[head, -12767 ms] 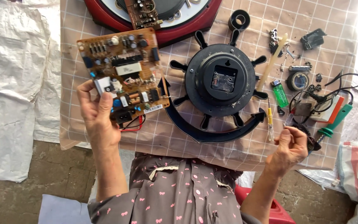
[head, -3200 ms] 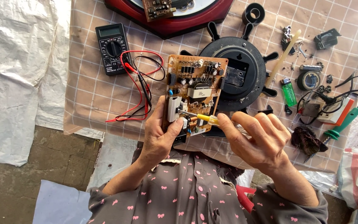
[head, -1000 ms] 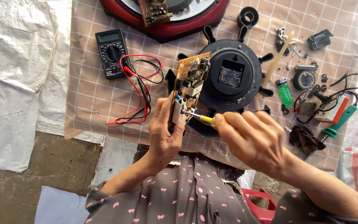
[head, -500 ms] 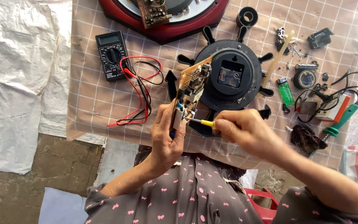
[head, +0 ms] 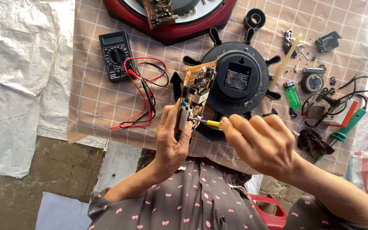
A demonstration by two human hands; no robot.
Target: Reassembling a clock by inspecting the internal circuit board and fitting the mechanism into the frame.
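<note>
My left hand [head: 171,142] grips the lower end of a brown circuit board [head: 194,91], held tilted on edge so its components face right. My right hand [head: 260,142] is closed around a small yellow-handled tool [head: 211,123], whose metal tip touches the board near a white component just above my left thumb. Both hands hover over the front edge of the checked cloth [head: 94,98], in front of a black round housing with spokes [head: 241,81].
A black multimeter [head: 115,55] with red and black leads [head: 143,96] lies to the left. A red round casing [head: 171,17] sits at the back. To the right are a green lighter [head: 293,96], tape rolls, small parts, a green-handled tool [head: 349,125] and a dark rag [head: 314,142].
Over the last seconds the board has turned from flat-facing to edge-on in my left hand. My right hand has shifted slightly, keeping the yellow tool's tip at the board.
</note>
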